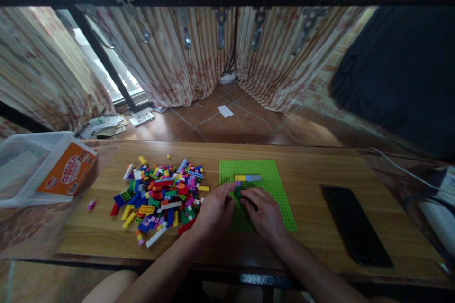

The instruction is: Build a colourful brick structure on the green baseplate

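Note:
A bright green baseplate (265,165) lies on the wooden table under both hands. Across its upper part runs a short row of bricks, with a yellow brick (240,178) on the left and grey-blue bricks (253,178) on the right. A purple brick (238,183) sits just below the yellow one. My left hand (216,206) is closed at the plate's left side, its fingertips beside the purple brick; what they hold is hidden. The closed fingers of my right hand (262,209) are at a dark green brick (238,192), between the two hands.
A big pile of mixed loose bricks (159,194) covers the table's left part. One pink brick (91,205) lies apart, near a clear plastic bin (31,139) with an orange label. To the right rests a black phone (355,225). The table's far edge (302,145) borders the tiled floor.

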`<act>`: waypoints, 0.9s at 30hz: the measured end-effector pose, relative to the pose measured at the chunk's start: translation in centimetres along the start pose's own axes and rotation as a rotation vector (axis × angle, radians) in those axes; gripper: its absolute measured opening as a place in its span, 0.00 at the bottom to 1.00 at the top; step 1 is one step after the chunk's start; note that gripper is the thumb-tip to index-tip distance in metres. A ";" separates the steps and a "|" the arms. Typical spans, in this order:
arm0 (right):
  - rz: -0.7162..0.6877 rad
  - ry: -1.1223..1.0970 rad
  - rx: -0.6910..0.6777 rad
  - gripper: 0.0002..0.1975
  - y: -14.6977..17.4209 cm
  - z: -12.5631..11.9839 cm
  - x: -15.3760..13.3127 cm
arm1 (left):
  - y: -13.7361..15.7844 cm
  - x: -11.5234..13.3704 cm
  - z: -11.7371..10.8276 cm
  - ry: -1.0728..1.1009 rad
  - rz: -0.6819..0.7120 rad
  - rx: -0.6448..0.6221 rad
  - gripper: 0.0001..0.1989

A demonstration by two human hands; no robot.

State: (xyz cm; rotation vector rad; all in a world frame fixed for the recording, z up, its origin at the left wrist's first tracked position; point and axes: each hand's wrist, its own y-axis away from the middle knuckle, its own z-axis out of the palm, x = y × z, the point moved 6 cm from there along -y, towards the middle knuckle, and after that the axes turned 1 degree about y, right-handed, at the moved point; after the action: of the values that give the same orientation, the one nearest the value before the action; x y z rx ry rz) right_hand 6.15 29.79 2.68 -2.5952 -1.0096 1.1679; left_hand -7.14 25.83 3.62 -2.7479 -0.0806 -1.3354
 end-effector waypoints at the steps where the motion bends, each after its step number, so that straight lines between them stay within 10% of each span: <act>1: 0.000 0.007 0.002 0.09 0.1 0.0 0.0 | 0.0 0.0 0.0 -0.003 0.001 0.004 0.23; 27: -0.114 0.246 -0.014 0.15 1.1 0.7 -0.2 | 0.6 0.4 1.4 -0.308 0.227 -0.009 0.21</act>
State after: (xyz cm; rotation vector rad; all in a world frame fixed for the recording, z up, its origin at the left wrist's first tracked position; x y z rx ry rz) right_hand 6.16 28.71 1.84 -2.5719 -1.0969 0.7941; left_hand -5.77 25.35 3.03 -2.8417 0.2118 -0.8549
